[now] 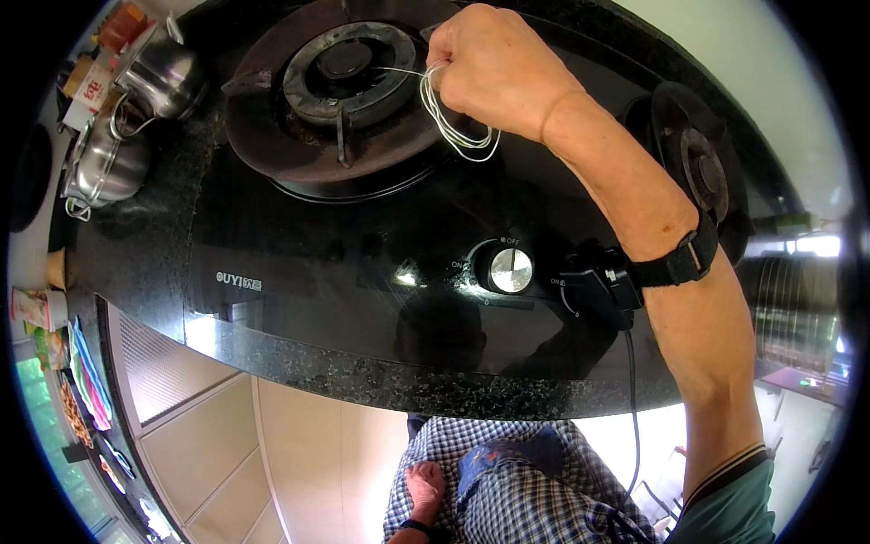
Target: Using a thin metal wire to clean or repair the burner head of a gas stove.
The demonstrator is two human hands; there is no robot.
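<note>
My right hand point(494, 68) is closed in a pinch on a loosely coiled thin pale wire point(453, 136), over the right side of the big gas burner point(344, 68). One straight end of the wire sticks out leftward from my fingers and reaches over the burner's ring toward its central cap. The loops hang below my fingers. A rusty brown round pan support point(263, 136) surrounds the burner. Down by the checked apron point(535, 490), my left hand point(424, 485) is held with its fingers curled, apart from the stove; nothing shows in it.
A silver control knob point(510, 270) sits on the black glass cooktop point(335, 263). Another burner point(702, 168) lies beyond my right forearm, which wears a strapped black device point(603, 283) with a cable. Steel pots point(113, 163) stand at the left, near jars and packets.
</note>
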